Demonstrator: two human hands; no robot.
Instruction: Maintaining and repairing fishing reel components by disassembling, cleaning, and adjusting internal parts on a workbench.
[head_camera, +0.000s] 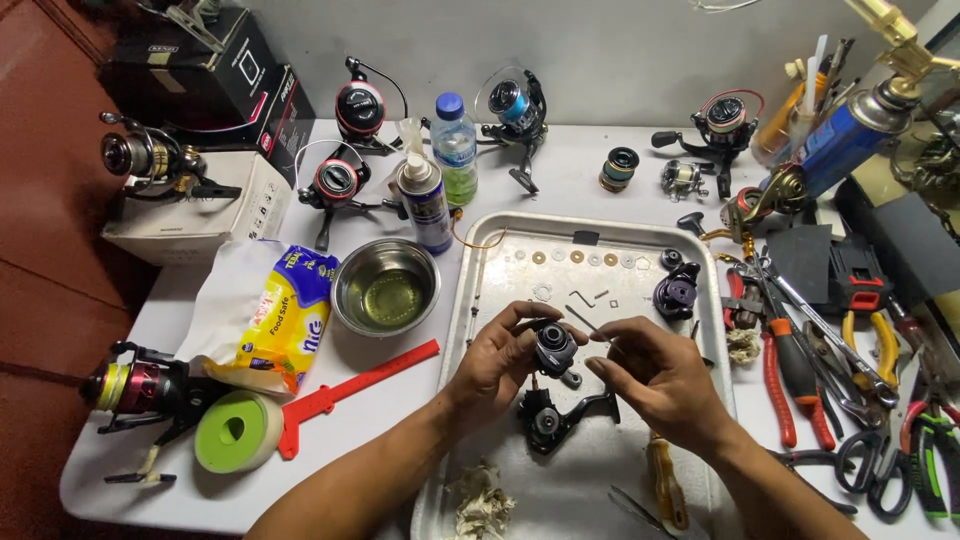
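Holding a small black reel part (555, 348) above the metal tray (480, 262), the left hand (495, 362) had its fingers clenched around that part, while the right hand (655, 375) pinched a thin pin-like tool (583, 320) against it. From the head view, a slip seemed the main risk: the part could drop onto the reel body (552, 418) lying just below, or knock the row of washers (575, 257) out of order. Oil from the steel bowl (386, 287) on the desk (190, 490) might make the fingers slick.
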